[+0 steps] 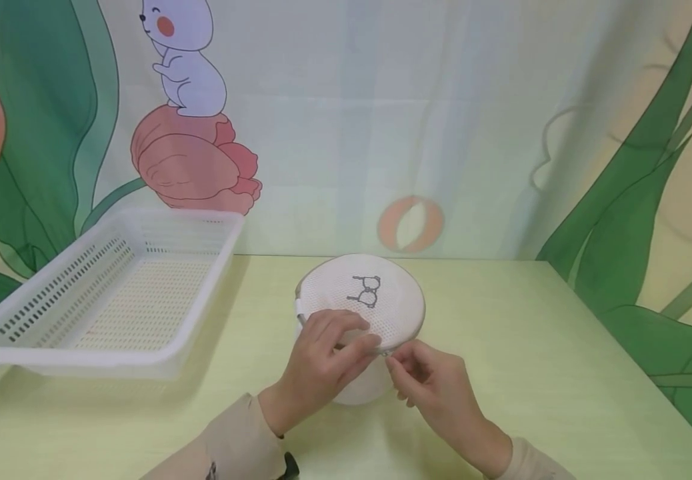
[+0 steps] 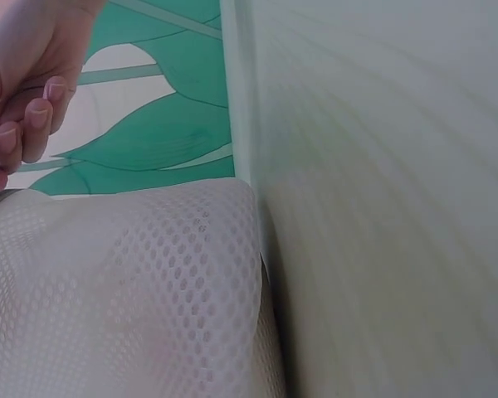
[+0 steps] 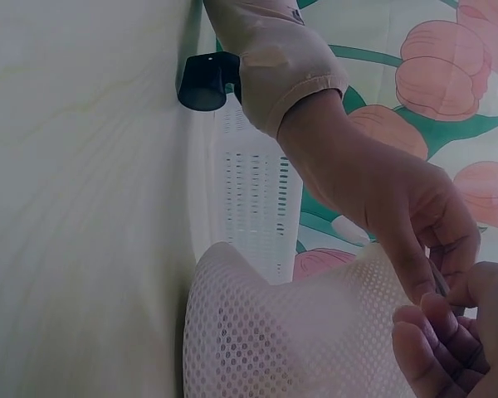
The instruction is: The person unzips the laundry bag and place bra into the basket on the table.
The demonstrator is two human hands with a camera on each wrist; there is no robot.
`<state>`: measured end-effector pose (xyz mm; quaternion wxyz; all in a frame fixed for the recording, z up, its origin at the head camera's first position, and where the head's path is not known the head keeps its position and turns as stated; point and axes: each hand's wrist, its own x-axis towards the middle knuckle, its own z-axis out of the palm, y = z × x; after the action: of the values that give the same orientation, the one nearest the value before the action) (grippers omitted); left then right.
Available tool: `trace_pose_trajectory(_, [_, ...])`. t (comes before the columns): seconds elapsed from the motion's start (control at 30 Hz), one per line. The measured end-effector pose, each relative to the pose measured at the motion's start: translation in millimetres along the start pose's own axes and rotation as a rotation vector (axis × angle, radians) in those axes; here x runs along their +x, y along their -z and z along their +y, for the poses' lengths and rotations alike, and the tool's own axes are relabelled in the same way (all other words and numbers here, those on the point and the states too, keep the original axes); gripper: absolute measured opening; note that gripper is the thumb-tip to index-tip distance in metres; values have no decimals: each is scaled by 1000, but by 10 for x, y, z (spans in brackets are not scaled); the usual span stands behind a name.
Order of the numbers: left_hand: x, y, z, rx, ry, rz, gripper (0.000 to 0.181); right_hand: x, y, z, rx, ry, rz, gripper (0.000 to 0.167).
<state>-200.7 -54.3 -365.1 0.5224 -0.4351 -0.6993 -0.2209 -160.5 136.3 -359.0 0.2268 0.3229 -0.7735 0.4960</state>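
Mesh bag (image 1: 395, 308) stands on the surface (image 1: 538, 373). Left hand (image 1: 325, 357) pinches its rim; right hand (image 1: 436, 387) grips the zip (image 1: 385, 353) — zipping apparently under way; next move calls for a taut rim.

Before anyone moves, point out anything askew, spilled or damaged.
Only the white mesh bag looks odd: in the right wrist view, its outline caves into a dip, so that side seems slack. No spill or tear shows.

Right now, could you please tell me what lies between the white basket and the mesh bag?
In the head view, only a bare stretch of pale green tabletop lies between the white basket and the mesh bag.
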Motion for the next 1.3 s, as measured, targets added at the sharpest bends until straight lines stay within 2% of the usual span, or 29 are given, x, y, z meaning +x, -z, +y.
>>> trace_pose_trajectory(0.37, [-3,-12,-26,-12,-16,-6,11,15,8,-3,-2,60,-20,18])
trace_pose_trajectory(0.87, [-53,-14,-50,-26,1,13,19,-4,4,1,-28,34,-1,16])
trace_pose_trajectory(1.3, [-60,-3,-97,-61,0,19,20,28,23,9,-71,67,21,16])
